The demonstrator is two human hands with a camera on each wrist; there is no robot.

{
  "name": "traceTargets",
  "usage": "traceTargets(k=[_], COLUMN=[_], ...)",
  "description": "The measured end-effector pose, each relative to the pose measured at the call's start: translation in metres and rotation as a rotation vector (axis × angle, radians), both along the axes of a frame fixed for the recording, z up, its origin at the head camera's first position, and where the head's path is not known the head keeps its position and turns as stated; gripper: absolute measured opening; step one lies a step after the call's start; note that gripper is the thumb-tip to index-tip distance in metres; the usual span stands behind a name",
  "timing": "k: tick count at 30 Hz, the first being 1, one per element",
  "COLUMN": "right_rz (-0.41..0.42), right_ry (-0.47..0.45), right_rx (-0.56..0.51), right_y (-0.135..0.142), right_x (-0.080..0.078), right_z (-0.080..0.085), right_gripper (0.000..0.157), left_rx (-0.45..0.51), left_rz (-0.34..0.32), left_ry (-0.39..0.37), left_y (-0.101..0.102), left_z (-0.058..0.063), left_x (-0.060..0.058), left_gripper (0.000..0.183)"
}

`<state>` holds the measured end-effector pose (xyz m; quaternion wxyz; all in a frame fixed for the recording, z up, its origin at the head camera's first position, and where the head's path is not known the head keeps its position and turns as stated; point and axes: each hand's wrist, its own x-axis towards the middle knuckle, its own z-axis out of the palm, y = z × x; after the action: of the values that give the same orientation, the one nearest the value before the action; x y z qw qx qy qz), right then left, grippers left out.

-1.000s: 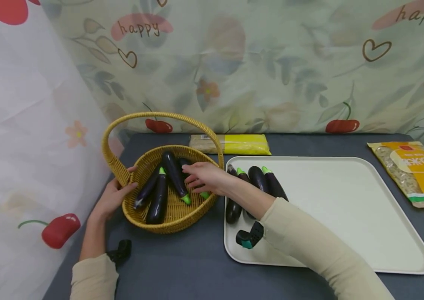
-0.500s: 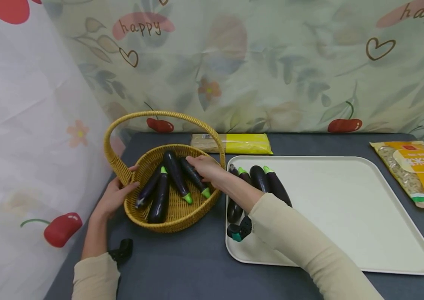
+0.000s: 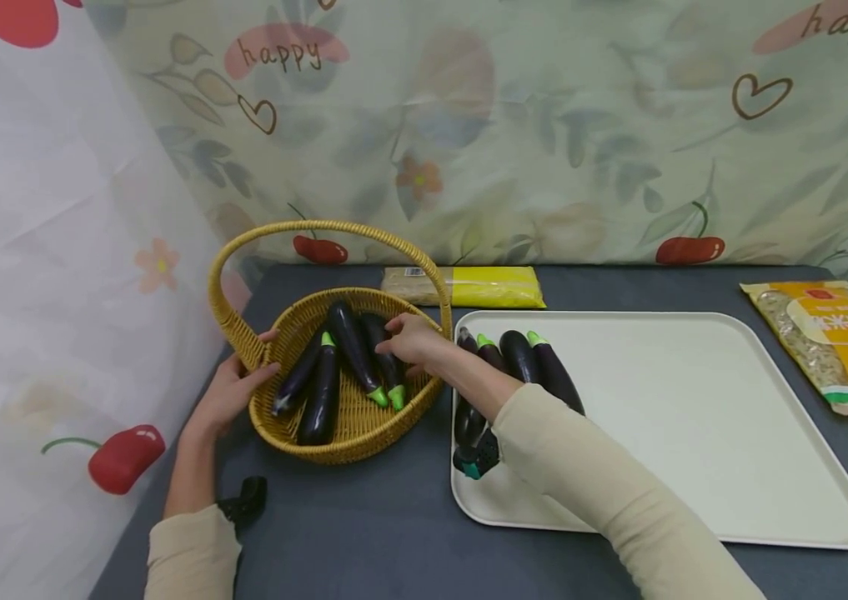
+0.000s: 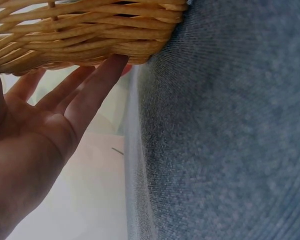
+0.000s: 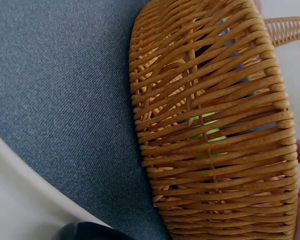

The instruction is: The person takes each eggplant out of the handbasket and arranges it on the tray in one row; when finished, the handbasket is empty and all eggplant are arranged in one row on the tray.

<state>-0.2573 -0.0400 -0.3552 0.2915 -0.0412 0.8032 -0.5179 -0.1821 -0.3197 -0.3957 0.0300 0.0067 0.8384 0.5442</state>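
Observation:
A round wicker basket with a tall arched handle stands on the left, several dark eggplants with green or dark stem ends lying in it. My left hand grips the basket's left rim at the foot of the handle, thumb over the rim; in the left wrist view its fingers lie against the woven outer wall. Reaching over the right rim, my right hand has its loosely bent fingers at the rightmost eggplant. The right wrist view mostly shows the basket's wall, with only fingertips beyond it.
Right of the basket lies a large white tray, several more eggplants at its left end, partly behind my right forearm. A yellow-ended packet sits behind the basket and tray. An orange food bag lies at far right.
The rightmost eggplant in the basket has turned, its green end swinging left toward the neighbouring one. My right hand moved onto it, then loosened its fingers. The left hand keeps its place.

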Motion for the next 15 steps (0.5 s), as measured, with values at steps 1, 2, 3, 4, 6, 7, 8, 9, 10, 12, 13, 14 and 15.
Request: traceTargets(k=[1,2,3,4,6,7,8,9,10,12,13,14,15], right_rz=[0.001,-0.001,-0.003,-0.005,-0.016,-0.021,-0.027,-0.030,-0.034,-0.037,-0.036,-0.037,-0.037], right_ry=[-0.007,-0.014,-0.023,-0.026,-0.034,-0.037,-0.042,-0.047,-0.052,-0.066,-0.071,-0.076,-0.076], right_rx=[0.000,-0.006,-0.011,-0.013,-0.021,-0.026,-0.031,-0.036,-0.041,-0.058,-0.063,-0.068,-0.070], right_y=[0.000,0.000,-0.001,-0.001,-0.002,-0.002,-0.003,-0.003,-0.004,-0.006,-0.007,-0.008,-0.010], right_x=[0.000,0.000,0.000,0.000,-0.001,-0.001,-0.002,-0.002,-0.002,-0.003,-0.003,-0.003,-0.003], right_z=[0.000,0.000,-0.001,-0.001,-0.002,-0.003,-0.004,-0.005,-0.007,-0.010,-0.011,-0.013,-0.014], right_gripper=[0.047,0.049,0.052,0.054,0.058,0.060,0.061,0.062,0.064,0.067,0.069,0.071,0.072], left_rx=[-0.003,-0.004,-0.007,-0.008,-0.012,-0.013,-0.015,-0.015,-0.015,-0.013,-0.010,-0.009,-0.006], left_rz=[0.000,0.002,0.003,0.005,0.009,0.011,0.012,0.011,0.012,0.012,0.011,0.010,0.009], left_ry=[0.000,0.000,0.001,0.001,0.002,0.003,0.003,0.002,0.001,0.002,0.001,0.003,0.004], left_y=[0.000,-0.001,-0.001,-0.001,-0.001,-0.001,-0.001,-0.001,0.000,0.000,0.000,0.001,0.001], left_z=[0.000,-0.001,-0.001,-0.001,-0.002,-0.002,-0.002,-0.002,-0.002,-0.001,-0.001,-0.001,-0.001], left_x=[0.000,0.000,0.000,-0.001,-0.001,-0.001,-0.001,-0.001,-0.001,-0.001,-0.001,0.000,0.000], left_gripper=[0.058,0.058,0.058,0.058,0.058,0.058,0.058,0.058,0.058,0.058,0.057,0.057,0.057])
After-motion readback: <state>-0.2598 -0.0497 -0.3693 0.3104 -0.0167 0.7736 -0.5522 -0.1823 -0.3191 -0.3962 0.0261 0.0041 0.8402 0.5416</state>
